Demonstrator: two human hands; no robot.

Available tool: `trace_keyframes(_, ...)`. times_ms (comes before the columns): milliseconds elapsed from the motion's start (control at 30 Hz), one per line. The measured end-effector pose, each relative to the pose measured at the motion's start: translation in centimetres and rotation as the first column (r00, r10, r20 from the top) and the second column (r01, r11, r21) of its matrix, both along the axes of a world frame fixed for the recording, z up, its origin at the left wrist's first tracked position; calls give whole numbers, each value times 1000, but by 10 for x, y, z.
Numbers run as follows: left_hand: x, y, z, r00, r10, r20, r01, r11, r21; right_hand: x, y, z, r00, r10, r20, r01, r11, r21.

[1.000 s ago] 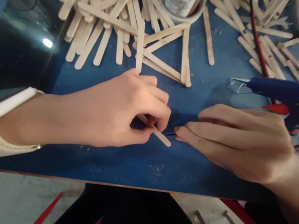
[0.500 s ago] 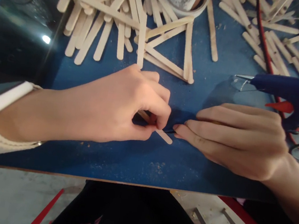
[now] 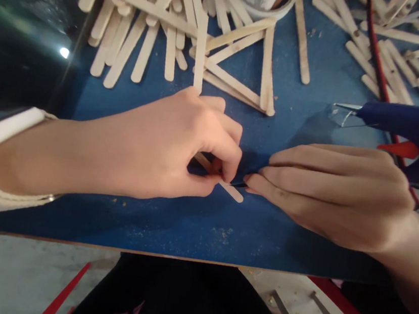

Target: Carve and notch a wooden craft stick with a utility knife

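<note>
With thumb and forefinger pinched, my left hand (image 3: 180,148) holds a wooden craft stick (image 3: 232,192) low over the blue tabletop. Part of the stick is hidden behind the hand; its rounded end sticks out to the lower right. My right hand (image 3: 338,193) is closed, fingers pressed together and pointing left. From its fingertips a thin dark pointed piece (image 3: 238,185) reaches to the stick beside my left fingertips. The rest of that piece is covered by the hand, so its kind cannot be made out.
Craft sticks joined in a triangular frame (image 3: 266,72) lie beyond my hands. Loose sticks (image 3: 142,52) are piled behind, around a round tub (image 3: 287,6). A blue glue gun (image 3: 401,119) lies at right, by a red cable (image 3: 375,50). A dark glossy panel (image 3: 19,52) is at left.
The view has shifted slightly. Both hands keep nearly the same pose, with the stick and the dark piece still between them.
</note>
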State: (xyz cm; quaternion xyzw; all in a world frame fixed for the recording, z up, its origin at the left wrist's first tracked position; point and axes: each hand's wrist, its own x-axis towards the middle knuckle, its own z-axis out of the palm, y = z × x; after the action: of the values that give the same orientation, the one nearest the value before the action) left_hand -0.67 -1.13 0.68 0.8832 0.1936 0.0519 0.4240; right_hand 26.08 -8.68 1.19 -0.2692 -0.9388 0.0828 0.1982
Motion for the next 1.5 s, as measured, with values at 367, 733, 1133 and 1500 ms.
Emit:
trace_keyframes(367, 3, 1, 3, 1000, 4, -20, -3, 1000, 14, -10, 0, -4, 999, 40, 0, -40, 999, 15)
trace_keyframes(733, 4, 2, 5, 999, -18, -44, 18, 1000, -4, -17, -7, -9, 997, -79, -6, 79, 997, 4)
trace_keyframes(1133, 1, 3, -2, 1000, -20, 2, 20, 1000, 1, -15, -14, -6, 999, -35, 2, 35, 999, -18)
trace_keyframes(1500, 2, 2, 3, 998, -13, -58, 12, 1000, -28, -13, -12, -7, 992, -114, 53, 112, 993, 40)
